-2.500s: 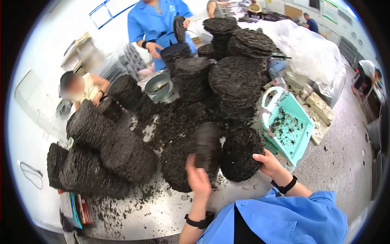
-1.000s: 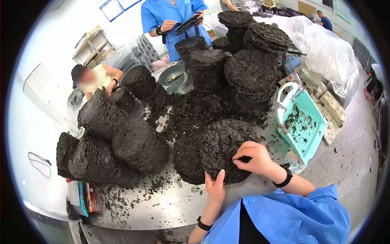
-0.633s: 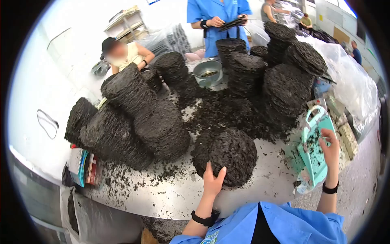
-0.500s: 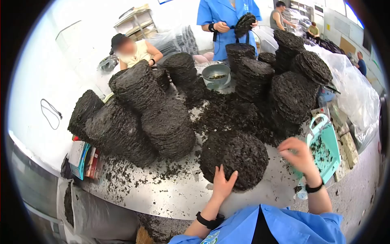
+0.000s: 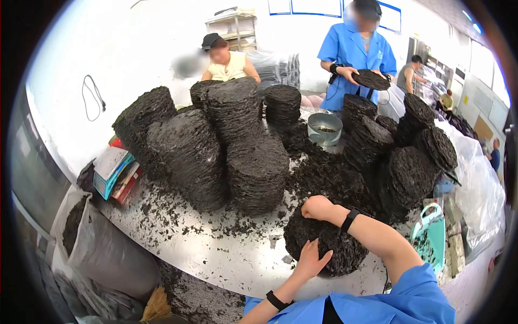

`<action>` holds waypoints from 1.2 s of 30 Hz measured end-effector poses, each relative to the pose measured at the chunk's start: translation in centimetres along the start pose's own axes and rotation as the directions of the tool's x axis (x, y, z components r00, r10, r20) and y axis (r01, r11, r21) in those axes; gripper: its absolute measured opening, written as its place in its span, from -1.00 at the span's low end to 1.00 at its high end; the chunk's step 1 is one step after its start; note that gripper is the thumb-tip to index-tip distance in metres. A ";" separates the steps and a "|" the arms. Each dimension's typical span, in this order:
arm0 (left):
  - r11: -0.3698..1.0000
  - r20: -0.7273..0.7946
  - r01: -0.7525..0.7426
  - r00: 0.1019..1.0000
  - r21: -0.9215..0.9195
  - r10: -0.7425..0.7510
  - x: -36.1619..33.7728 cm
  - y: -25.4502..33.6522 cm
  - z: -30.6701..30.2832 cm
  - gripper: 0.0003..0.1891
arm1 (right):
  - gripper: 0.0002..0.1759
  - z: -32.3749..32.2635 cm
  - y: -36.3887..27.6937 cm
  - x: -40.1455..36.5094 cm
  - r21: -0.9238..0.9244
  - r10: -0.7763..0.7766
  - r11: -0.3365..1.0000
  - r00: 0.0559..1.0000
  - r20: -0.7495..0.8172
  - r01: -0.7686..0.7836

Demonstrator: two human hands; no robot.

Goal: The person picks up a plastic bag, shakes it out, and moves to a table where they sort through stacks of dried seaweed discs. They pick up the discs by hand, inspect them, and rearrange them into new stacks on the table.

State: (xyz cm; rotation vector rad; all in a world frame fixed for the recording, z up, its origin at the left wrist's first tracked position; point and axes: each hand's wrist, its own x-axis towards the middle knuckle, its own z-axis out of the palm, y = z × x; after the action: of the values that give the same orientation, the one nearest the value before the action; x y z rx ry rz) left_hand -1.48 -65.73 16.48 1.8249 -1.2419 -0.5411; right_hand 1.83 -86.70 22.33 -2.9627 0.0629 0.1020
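Observation:
A round, dark cake of what looks like dried seaweed (image 5: 346, 252) lies on the metal table in front of me. My left hand (image 5: 312, 261) rests on its near left part with fingers spread. My right hand (image 5: 318, 207) reaches across to the cake's far edge, its fingers curled together against the surface. What those fingers pinch, if anything, is hidden. Loose dark seaweed bits (image 5: 329, 175) are heaped just beyond the cake. A tall stack of similar cakes (image 5: 256, 175) stands to the left of my right hand.
More stacks (image 5: 407, 178) rise on the right and left. A round bowl (image 5: 325, 139) holds some bits. A teal dustpan (image 5: 438, 243) is at the right edge, boxes (image 5: 116, 170) at the left. Across the table, a person in blue holds a seaweed cake (image 5: 371, 79); another person sits nearby.
My right hand has moved left from beside the dustpan onto the cake's far edge. My left hand stays on the cake. The view has shifted, and the person in blue holds their cake flatter.

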 end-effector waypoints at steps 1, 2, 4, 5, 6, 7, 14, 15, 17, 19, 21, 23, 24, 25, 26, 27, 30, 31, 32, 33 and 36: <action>1.000 0.003 -0.020 1.000 0.004 0.020 0.1 -0.3 0.2 -0.13 | -0.90 0.2 0.1 0.1 0.004 0.013 1.000 1.000 0.002 -0.013; 0.999 0.011 -0.040 0.999 0.011 0.040 0.1 -0.3 0.2 -0.13 | -0.90 0.4 0.1 0.2 0.011 0.030 1.000 1.000 0.001 -0.030; 1.000 0.024 -0.009 1.000 0.005 0.009 0.0 -0.2 0.2 -0.13 | -0.89 1.7 0.3 0.7 -0.036 0.040 0.999 0.999 -0.007 -0.040; 1.000 0.040 0.021 0.999 0.002 -0.021 -0.1 0.1 0.0 -0.13 | -0.88 1.8 0.2 1.0 -0.080 0.051 0.995 0.999 -0.019 -0.052; 1.000 0.039 0.019 0.999 0.005 -0.020 -0.1 0.4 -0.3 -0.13 | -0.88 1.8 0.2 1.4 -0.081 0.050 0.995 0.998 -0.022 -0.052; 1.000 0.047 0.017 0.999 -0.026 -0.016 0.0 0.8 -0.7 -0.13 | -0.86 1.8 0.1 1.8 -0.124 0.101 0.988 0.993 0.061 -0.093; 0.999 0.048 0.043 0.998 0.031 -0.045 -0.3 -0.3 0.3 -0.14 | -0.80 -5.5 -1.2 -2.6 0.250 0.052 0.968 0.992 -0.112 -0.023; 0.999 0.063 0.043 0.997 0.033 -0.045 -0.2 -0.5 0.3 -0.14 | -0.81 -7.5 -2.1 -4.7 0.337 0.050 0.941 0.980 -0.191 0.017; 0.998 0.012 -0.030 0.999 -0.059 0.031 0.0 -1.0 0.4 -0.16 | -0.82 -11.3 -3.7 -10.2 0.519 0.071 0.849 0.951 -0.302 0.102; 0.956 -0.080 0.004 0.996 -0.294 -0.029 -0.5 -0.7 0.3 -0.31 | -0.80 -13.7 -4.8 -17.8 0.654 0.135 0.745 0.931 -0.339 0.130; 0.763 -0.062 0.002 0.996 -0.647 -0.056 -0.2 0.6 -1.3 -0.44 | -0.79 -13.9 -3.3 -27.1 0.774 0.206 0.612 0.911 -0.356 0.164; 0.611 -0.095 -0.036 0.993 -0.791 -0.065 -0.4 1.8 -2.6 -0.53 | -0.82 -10.7 -0.9 -37.0 0.890 0.485 0.358 0.759 -0.435 0.281; 0.605 -0.095 -0.015 0.991 -0.796 -0.099 -0.2 1.8 -2.9 -0.54 | -0.83 -8.9 0.3 -41.8 0.914 0.653 0.326 0.643 -0.401 0.240; 0.528 -0.056 0.023 0.990 -0.849 -0.133 0.3 0.9 -2.9 -0.50 | -0.83 -6.6 1.3 -45.3 0.787 0.779 0.580 0.429 -0.458 -0.213; 0.445 -0.018 0.057 0.987 -0.894 -0.162 0.9 0.2 -2.8 -0.46 | -0.81 -4.8 1.6 -47.3 0.496 0.781 0.558 0.217 -0.586 -0.666; 0.563 -0.063 0.002 0.993 -0.827 -0.096 1.4 1.8 -3.6 -0.53 | -0.81 -4.3 -0.1 -47.5 0.506 0.787 0.544 0.199 -0.583 -0.669; 0.788 -0.055 -0.016 0.998 -0.616 -0.023 3.2 2.1 -4.6 -0.46 | -0.81 -3.5 -3.8 -44.9 0.706 0.829 0.549 0.184 -0.528 -0.447; 0.799 -0.043 -0.005 0.999 -0.601 -0.026 3.4 1.9 -5.0 -0.46 | -0.81 -2.7 -4.7 -43.0 0.921 0.895 0.388 0.228 -0.383 0.021; 0.853 -0.053 0.033 0.996 -0.520 -0.070 3.7 1.6 -5.2 -0.43 | -0.79 -2.0 -5.3 -41.2 0.935 0.876 0.344 0.330 -0.351 0.081; 0.898 -0.071 0.070 0.991 -0.435 -0.112 3.8 1.2 -5.3 -0.39 | -0.78 -0.8 -5.5 -38.8 0.939 0.863 0.344 0.387 -0.325 0.021; 0.999 -0.295 -0.018 0.955 -0.029 0.009 3.9 0.2 -5.0 -0.35 | -0.54 0.6 -6.6 -31.7 0.880 0.756 0.448 0.592 -0.280 -0.156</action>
State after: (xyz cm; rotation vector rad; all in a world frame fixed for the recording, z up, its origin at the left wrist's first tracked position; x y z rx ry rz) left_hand 3.68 -67.26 19.81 1.7930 -1.0361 -0.2653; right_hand -29.51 -78.98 25.19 -1.8055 0.8600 -0.7278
